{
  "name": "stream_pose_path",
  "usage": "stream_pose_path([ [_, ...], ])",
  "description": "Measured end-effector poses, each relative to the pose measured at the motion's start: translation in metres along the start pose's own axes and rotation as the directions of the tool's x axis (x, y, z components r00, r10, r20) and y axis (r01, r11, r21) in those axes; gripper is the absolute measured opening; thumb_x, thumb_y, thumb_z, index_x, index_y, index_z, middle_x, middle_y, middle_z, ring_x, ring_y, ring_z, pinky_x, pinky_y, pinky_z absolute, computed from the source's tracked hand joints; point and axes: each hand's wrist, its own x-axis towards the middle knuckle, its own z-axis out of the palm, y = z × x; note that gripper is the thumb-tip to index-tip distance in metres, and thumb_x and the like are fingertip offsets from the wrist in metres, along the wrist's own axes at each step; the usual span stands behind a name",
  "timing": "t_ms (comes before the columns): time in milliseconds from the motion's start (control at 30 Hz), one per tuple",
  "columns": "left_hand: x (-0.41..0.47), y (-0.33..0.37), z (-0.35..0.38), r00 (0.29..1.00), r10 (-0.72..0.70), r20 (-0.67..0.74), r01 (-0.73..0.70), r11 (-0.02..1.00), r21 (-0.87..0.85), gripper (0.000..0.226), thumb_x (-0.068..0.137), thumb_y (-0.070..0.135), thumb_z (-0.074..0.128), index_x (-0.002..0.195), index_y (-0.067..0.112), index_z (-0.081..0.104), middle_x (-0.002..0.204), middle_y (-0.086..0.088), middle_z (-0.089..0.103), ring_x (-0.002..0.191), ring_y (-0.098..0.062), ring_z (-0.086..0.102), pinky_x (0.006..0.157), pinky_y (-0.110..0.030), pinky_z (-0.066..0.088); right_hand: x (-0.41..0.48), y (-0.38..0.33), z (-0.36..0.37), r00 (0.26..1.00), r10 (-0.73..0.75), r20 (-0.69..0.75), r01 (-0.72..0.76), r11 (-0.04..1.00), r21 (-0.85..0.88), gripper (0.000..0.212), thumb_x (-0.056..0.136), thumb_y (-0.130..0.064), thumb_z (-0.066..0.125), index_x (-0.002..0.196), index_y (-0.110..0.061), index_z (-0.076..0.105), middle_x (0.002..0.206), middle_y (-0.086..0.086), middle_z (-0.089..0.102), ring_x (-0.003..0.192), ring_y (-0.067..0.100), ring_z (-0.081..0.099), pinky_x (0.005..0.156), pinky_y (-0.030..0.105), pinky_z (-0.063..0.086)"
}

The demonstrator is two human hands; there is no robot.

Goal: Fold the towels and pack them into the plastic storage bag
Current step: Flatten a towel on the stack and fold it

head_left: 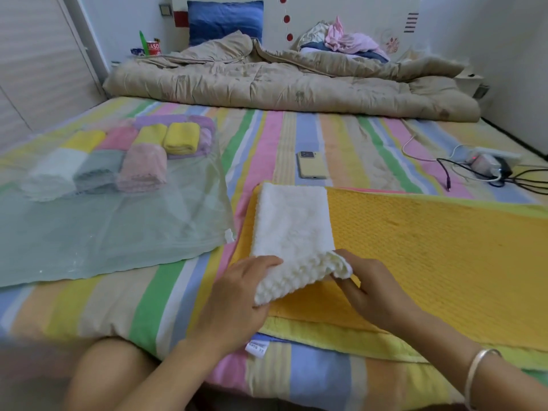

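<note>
I see my left hand (237, 295) and right hand (372, 287) pinching the near edge of the white towel (293, 223), storage bag (118, 247) at ten o'clock.

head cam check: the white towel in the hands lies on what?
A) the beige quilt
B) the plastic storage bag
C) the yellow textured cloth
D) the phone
C: the white towel lies on the yellow textured cloth, apart from the plastic storage bag on its left. The left hand and the right hand grip its near edge.
</note>
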Motion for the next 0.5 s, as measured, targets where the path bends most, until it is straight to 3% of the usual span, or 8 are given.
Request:
stream_pose_path([
  [67, -0.002, 0.004, -0.006, 0.988, -0.142, -0.053, 0.127, 0.965, -0.229, 0.039, 0.073, 0.014, 0.066, 0.105, 0.035, 0.059, 0.093, 0.017, 0.068, 0.084, -0.003, 0.062, 0.071, -0.02, 0.05, -0.004, -0.008, -0.01, 0.999, 0.05, -0.007, -0.048, 0.99, 0.135, 0.026, 0.101, -0.043, 0.04, 0.115, -0.04, 0.061, 0.104, -0.004, 0.071, 0.089, 0.028, 0.068, 0.074, 0.043, 0.053],
  [133, -0.003, 0.013, -0.01, 0.975, -0.22, -0.021, 0.188, 0.875, -0.447, 0.02, 0.077, 0.034, 0.068, 0.096, 0.026, 0.067, 0.088, 0.01, 0.072, 0.083, -0.01, 0.067, 0.071, -0.027, 0.053, -0.01, -0.014, -0.017, 0.992, 0.122, -0.017, -0.111, 0.946, 0.304, 0.023, 0.099, -0.034, 0.047, 0.102, -0.037, 0.069, 0.102, -0.015, 0.072, 0.094, 0.004, 0.066, 0.076, 0.025, 0.051],
  [167, -0.003, 0.016, -0.01, 0.967, -0.255, -0.009, 0.219, 0.844, -0.489, 0.025, 0.077, 0.044, 0.067, 0.092, 0.024, 0.07, 0.087, 0.006, 0.073, 0.083, -0.013, 0.069, 0.072, -0.029, 0.054, -0.013, -0.016, -0.018, 0.985, 0.172, -0.01, -0.156, 0.917, 0.367, 0.021, 0.098, -0.032, 0.05, 0.097, -0.036, 0.07, 0.097, -0.017, 0.072, 0.088, -0.002, 0.063, 0.072, 0.02, 0.048],
  [267, 0.0, 0.018, 0.001, 0.926, -0.375, 0.051, 0.366, 0.852, -0.374, 0.047, 0.076, 0.063, 0.062, 0.075, 0.016, 0.067, 0.066, -0.001, 0.068, 0.063, -0.015, 0.062, 0.063, -0.039, 0.051, -0.02, -0.012, -0.012, 0.926, 0.375, 0.049, -0.353, 0.809, 0.47, 0.016, 0.098, -0.024, 0.055, 0.097, -0.028, 0.071, 0.096, -0.011, 0.073, 0.086, 0.003, 0.064, 0.075, 0.024, 0.048],
  [333, 0.006, 0.009, 0.01, 0.849, -0.511, 0.134, 0.528, 0.816, -0.233, 0.053, 0.077, 0.061, 0.065, 0.066, 0.01, 0.061, 0.054, 0.002, 0.06, 0.053, -0.007, 0.052, 0.056, -0.033, 0.047, -0.022, -0.008, -0.002, 0.853, 0.508, 0.118, -0.496, 0.72, 0.486, 0.017, 0.097, -0.024, 0.054, 0.103, -0.022, 0.07, 0.098, -0.007, 0.074, 0.091, 0.009, 0.068, 0.081, 0.035, 0.052],
  [433, 0.016, -0.001, 0.014, 0.716, -0.649, 0.257, 0.697, 0.678, -0.233, 0.077, 0.063, 0.073, 0.065, 0.089, 0.001, 0.067, 0.074, -0.014, 0.067, 0.069, -0.029, 0.064, 0.065, -0.045, 0.05, -0.016, -0.004, 0.004, 0.757, 0.622, 0.198, -0.625, 0.603, 0.495, 0.023, 0.097, -0.03, 0.053, 0.104, -0.016, 0.07, 0.098, -0.004, 0.075, 0.088, 0.01, 0.071, 0.074, 0.033, 0.056],
  [500, 0.019, 0.006, 0.012, 0.721, -0.654, 0.228, 0.691, 0.702, -0.169, 0.062, 0.07, 0.063, 0.069, 0.1, 0.009, 0.066, 0.087, -0.01, 0.07, 0.082, -0.029, 0.066, 0.071, -0.046, 0.051, -0.01, -0.004, 0.003, 0.723, 0.649, 0.238, -0.666, 0.563, 0.489, 0.022, 0.097, -0.03, 0.054, 0.102, -0.017, 0.071, 0.096, -0.004, 0.075, 0.082, 0.007, 0.071, 0.061, 0.021, 0.052],
])
